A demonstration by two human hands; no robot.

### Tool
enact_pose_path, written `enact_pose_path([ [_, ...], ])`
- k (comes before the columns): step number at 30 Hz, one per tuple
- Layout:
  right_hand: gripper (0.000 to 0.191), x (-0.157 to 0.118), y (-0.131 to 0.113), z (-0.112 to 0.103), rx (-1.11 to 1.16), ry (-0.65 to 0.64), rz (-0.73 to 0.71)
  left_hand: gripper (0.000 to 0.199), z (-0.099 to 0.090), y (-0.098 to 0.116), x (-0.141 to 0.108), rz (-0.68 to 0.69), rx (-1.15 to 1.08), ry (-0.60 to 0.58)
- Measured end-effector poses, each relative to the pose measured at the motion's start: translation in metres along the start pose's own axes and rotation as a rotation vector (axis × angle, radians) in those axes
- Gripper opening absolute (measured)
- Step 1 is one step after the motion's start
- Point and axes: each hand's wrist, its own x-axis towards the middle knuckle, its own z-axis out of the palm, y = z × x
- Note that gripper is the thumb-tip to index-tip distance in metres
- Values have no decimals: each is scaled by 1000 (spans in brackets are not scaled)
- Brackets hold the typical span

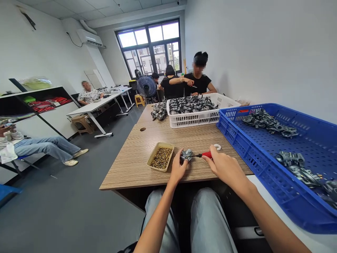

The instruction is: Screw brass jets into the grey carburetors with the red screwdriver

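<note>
My left hand [180, 166] grips a small grey metal part [187, 154] just above the wooden table, thumb and fingers closed around its side. In my right hand [223, 164] is a screwdriver [206, 154] with a red and black handle, held almost level. Its dark shaft points left and its tip meets the metal part; the exact contact point is too small to make out. Left of my left hand sits a cream tray [150, 163] full of brass-coloured screws [161, 157]. A white hook-shaped piece [217, 147] shows just beyond my right hand.
A blue crate [242, 154] with several metal parts stands at the right. Behind the table's middle, a white basket [195, 121] holds many dark parts, with more parts [159, 111] heaped beside it. A co-worker [197, 82] sits across the table; a fan [146, 86] stands behind.
</note>
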Motion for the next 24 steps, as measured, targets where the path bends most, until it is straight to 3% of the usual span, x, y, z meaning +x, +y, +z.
enact_pose_path([
  [3,30,0,1,-1,5,-2,1,62,0,-1,1,-9,-3,4],
  [10,10,-4,11,-1,378,-34,-202,62,1,-1,1,18,17,-1],
  [13,12,-3,5,0,260,-31,-143,63,1,-1,0,20,19,0],
  [17,28,-1,-4,0,-8,7,24,63,0,-1,0,19,24,-3],
  [19,30,-1,-3,-1,-16,7,34,64,0,0,0,8,21,-6],
  [24,12,-2,14,1,314,-20,-143,63,0,0,0,10,11,-5],
])
